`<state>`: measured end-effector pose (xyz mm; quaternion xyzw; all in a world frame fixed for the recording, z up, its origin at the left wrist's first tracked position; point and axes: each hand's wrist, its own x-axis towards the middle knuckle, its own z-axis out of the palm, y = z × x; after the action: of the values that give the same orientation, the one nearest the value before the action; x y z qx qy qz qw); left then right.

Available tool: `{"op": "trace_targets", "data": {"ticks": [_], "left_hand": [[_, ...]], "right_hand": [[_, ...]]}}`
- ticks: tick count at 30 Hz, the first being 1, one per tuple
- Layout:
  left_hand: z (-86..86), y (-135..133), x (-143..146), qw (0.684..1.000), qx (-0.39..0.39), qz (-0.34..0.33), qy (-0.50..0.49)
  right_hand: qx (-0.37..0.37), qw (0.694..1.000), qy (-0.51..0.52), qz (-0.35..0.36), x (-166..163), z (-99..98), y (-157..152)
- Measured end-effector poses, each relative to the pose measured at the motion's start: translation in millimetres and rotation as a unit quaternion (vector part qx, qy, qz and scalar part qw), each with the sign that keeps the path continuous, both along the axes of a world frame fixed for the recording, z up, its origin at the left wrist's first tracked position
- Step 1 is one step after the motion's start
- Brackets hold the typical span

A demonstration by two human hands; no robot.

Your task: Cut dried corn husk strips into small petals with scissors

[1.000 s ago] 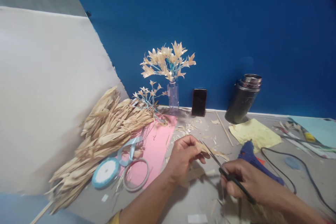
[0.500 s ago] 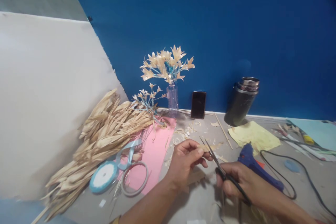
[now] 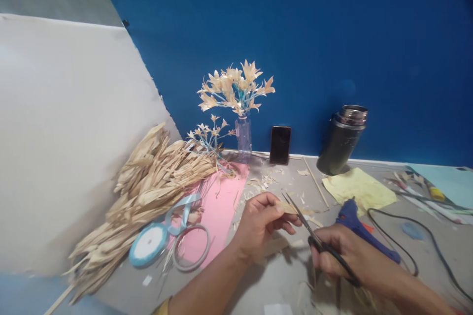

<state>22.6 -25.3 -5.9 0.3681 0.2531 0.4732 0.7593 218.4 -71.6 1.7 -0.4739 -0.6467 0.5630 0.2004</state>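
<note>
Between its thumb and fingers my left hand [image 3: 264, 219] pinches a thin strip of dried corn husk [image 3: 290, 208]. My right hand [image 3: 338, 251] grips black-handled scissors [image 3: 303, 219], whose slightly parted blades point up and left beside the strip. Whether the blades touch the husk I cannot tell. Under the hands lie more pale husk pieces [image 3: 275, 246] on the table. A blue glue gun [image 3: 360, 231] lies just behind my right hand.
Left: a dried husk bundle [image 3: 158, 182], blue ribbon spool [image 3: 148, 245], tape ring [image 3: 191, 247] and pink sheet [image 3: 221, 202]. Behind: husk flowers [image 3: 236, 86] in a clear bottle [image 3: 243, 140], a phone [image 3: 280, 145] and a dark flask [image 3: 342, 140]. Right: yellow paper [image 3: 358, 189] and a black cord [image 3: 391, 219].
My right hand and the scissors have shifted slightly right. More of the husk strip shows beyond my left fingertips. The whole view has tilted a little.
</note>
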Motion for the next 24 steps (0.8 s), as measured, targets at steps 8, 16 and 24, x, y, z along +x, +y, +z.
{"op": "trace_targets", "data": {"ticks": [8, 16, 24], "left_hand": [[8.1, -1.3, -2.0, 1.000, 0.004, 0.005, 0.016], [-4.3, -3.5, 5.2, 0.996, -0.083, 0.045, 0.009], [-13.1, -7.6, 17.5, 0.989, -0.087, 0.118, 0.005]], "right_hand": [[-0.011, 0.999, 0.001, -0.033, 1.3, -7.8, 0.1], [0.048, 0.989, 0.091, -0.104, -11.9, -0.1, -1.6], [0.044, 0.988, 0.106, -0.106, -41.5, -19.3, -6.7]]}}
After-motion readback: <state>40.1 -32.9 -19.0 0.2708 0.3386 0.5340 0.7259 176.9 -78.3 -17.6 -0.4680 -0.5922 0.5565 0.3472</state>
